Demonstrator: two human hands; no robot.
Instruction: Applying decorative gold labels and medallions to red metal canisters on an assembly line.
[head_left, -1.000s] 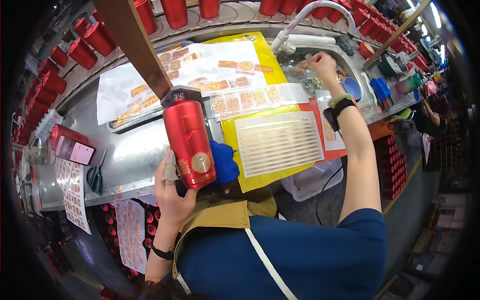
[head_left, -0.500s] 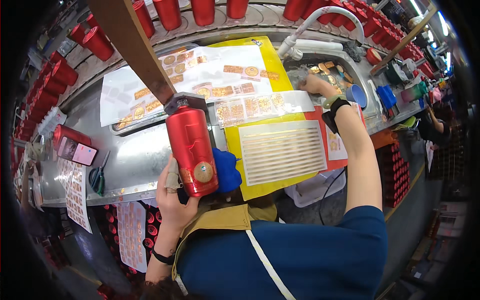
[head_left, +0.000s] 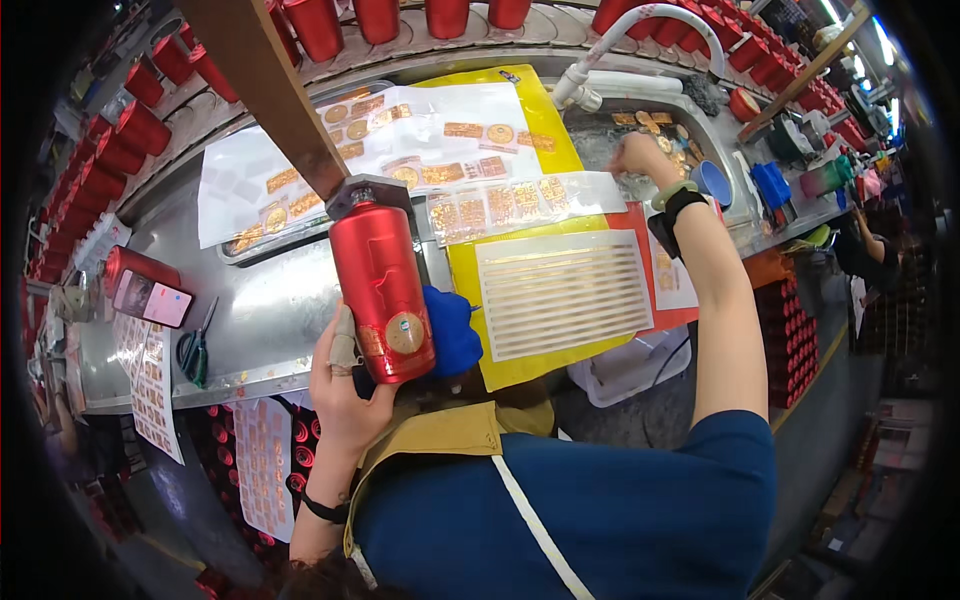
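My left hand [head_left: 345,395] grips the lower end of a red bottle [head_left: 376,270], with a wrapped thumb along its side. The bottle leans with its top in a dark metal holder [head_left: 368,190] at the end of a wooden bar [head_left: 265,85]. A round gold sticker [head_left: 405,333] sits low on the bottle's face. Over the left part of a water-filled metal sink [head_left: 735,150], my right hand [head_left: 645,160] has its fingers bent together and pointing down. Whatever is between those fingertips is too small to make out. Gold stickers [head_left: 665,123] lie in the sink beyond it.
A blue cup [head_left: 711,183] stands at the sink, under a white faucet [head_left: 640,25]. Sheets of gold stickers [head_left: 520,207] and a striped sheet [head_left: 565,290] cover a yellow board [head_left: 470,335]. Scissors [head_left: 195,350] and a phone [head_left: 152,300] lie left. A blue cloth [head_left: 452,330] is beside the bottle.
My right hand has moved slightly right and farther over the sink. My left hand keeps its grip on the bottle, and the view has shifted a little.
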